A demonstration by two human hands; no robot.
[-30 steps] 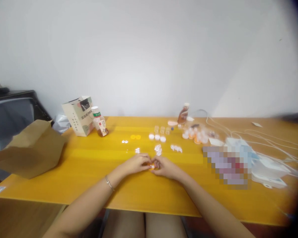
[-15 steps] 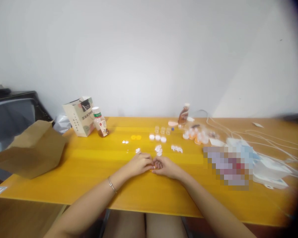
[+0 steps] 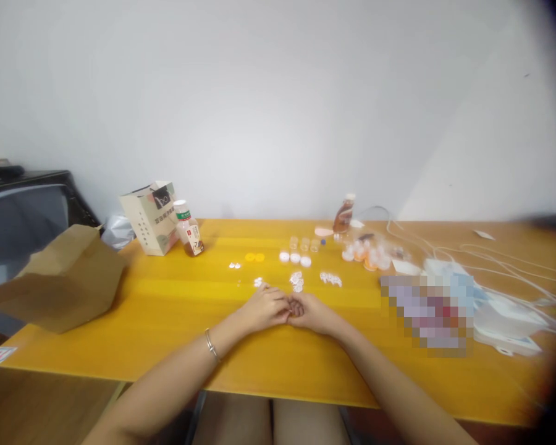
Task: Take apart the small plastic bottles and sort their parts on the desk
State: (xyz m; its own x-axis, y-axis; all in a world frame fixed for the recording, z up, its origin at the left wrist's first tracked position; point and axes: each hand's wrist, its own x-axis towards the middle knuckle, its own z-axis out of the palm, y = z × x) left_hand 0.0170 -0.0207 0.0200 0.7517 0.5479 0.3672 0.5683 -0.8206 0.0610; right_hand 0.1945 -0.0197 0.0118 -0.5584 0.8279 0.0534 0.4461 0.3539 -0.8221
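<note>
My left hand (image 3: 266, 307) and my right hand (image 3: 311, 312) meet fingertip to fingertip low over the table. The left fingers are bent and pinched towards the right hand. On the right hand the fingers are curled in, with the thumb pressed near them. Whatever lies between the fingertips is hidden and too small to name. Just beyond the hands are a cluster of small clear-white pieces (image 3: 297, 282) and a few small white pieces (image 3: 258, 282). Another group of small clear-white pieces (image 3: 330, 279) lies to the right.
Further back are white round caps (image 3: 295, 258), yellow discs (image 3: 254, 257), small clear cups (image 3: 304, 244) and white discs (image 3: 234, 266). A drink bottle (image 3: 191, 232) stands by a paper bag (image 3: 151, 219); a brown bottle (image 3: 343, 214) is behind. White cables (image 3: 505, 253) cross the right side.
The hands have shifted slightly and stay together. A small orange-and-white bit that showed between the fingertips is now out of sight.
</note>
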